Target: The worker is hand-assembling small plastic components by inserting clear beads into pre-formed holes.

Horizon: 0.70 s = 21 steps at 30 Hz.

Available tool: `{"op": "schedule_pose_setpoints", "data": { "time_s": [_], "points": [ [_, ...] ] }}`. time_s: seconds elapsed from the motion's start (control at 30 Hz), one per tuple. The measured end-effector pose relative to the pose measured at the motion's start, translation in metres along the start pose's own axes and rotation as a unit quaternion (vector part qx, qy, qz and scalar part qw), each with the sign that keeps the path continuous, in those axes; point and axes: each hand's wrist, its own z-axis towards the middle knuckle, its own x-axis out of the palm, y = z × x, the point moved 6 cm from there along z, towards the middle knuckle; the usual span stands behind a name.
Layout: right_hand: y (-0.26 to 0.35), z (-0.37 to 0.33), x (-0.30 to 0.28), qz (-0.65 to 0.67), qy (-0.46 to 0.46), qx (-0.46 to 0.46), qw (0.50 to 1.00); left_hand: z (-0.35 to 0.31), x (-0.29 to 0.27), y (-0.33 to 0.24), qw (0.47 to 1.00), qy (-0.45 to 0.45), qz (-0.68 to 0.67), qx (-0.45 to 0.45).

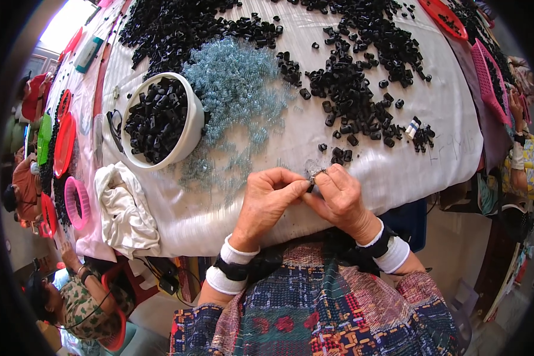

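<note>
My left hand and my right hand meet over the near edge of the table, fingertips pinched together. Between them is a small black plastic part, mostly hidden by the fingers. Beyond my left hand spreads a pile of small pale-blue coil springs, thinning out toward me. A white bucket beside it is filled with black plastic parts. More loose black parts lie scattered on the white sheet past my right hand.
A crumpled white cloth lies left of my hands. On the far right sits a pink basket, with a red tray behind it. Red trays and a pink basket line the left. A seated person works at lower left.
</note>
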Motion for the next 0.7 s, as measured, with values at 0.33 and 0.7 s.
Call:
{"op": "schedule_pose_setpoints", "data": {
  "time_s": [0.33, 0.7],
  "points": [
    [0.0028, 0.0017, -0.0048, 0.005, -0.007, 0.001, 1.000, -0.0008, 0.0020, 0.0025, 1.000, 0.014, -0.015, 0.009],
    [0.0070, 0.0043, -0.0109, 0.032, -0.009, 0.009, 0.999, -0.0061, 0.0064, 0.0024, 0.999, 0.033, -0.033, 0.000]
  ]
}}
